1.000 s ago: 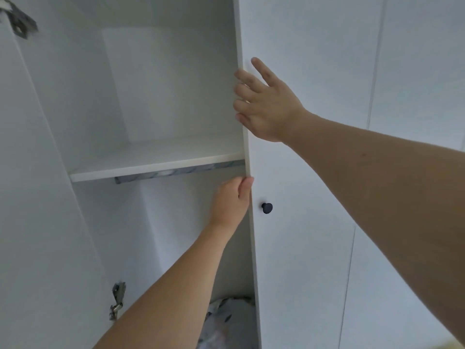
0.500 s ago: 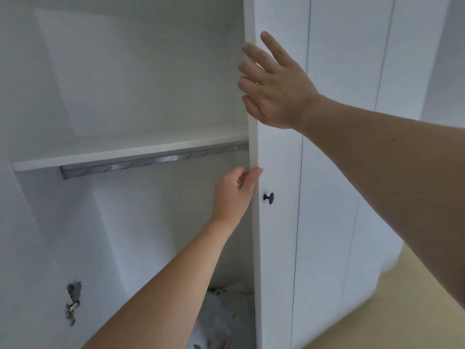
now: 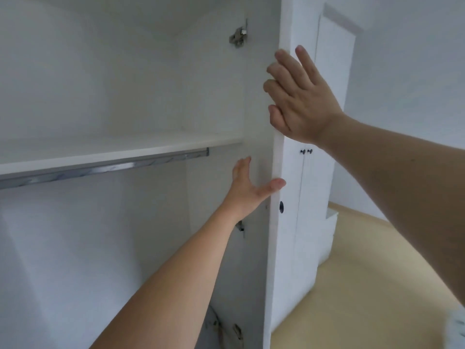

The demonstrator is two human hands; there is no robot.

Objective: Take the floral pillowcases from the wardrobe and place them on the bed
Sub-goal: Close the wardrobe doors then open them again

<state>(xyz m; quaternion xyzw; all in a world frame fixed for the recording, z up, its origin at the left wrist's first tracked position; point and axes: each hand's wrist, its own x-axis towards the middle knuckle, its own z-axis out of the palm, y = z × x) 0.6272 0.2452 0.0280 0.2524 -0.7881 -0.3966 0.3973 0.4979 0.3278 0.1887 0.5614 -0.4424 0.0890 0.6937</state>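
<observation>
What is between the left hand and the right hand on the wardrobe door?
In the head view, only the bare white edge of the wardrobe door lies between the left hand below and the right hand above.

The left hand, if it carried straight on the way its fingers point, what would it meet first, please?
Probably the inner face of the open wardrobe door: the left hand points up along it, thumb already hooked on its edge. Depth is unclear.

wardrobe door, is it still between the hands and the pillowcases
No. The door is swung open, edge-on, with the right hand flat on its outer face and the left hand on its inner side. The wardrobe interior is open to reach, but no pillowcases are clearly visible in this view.
</observation>
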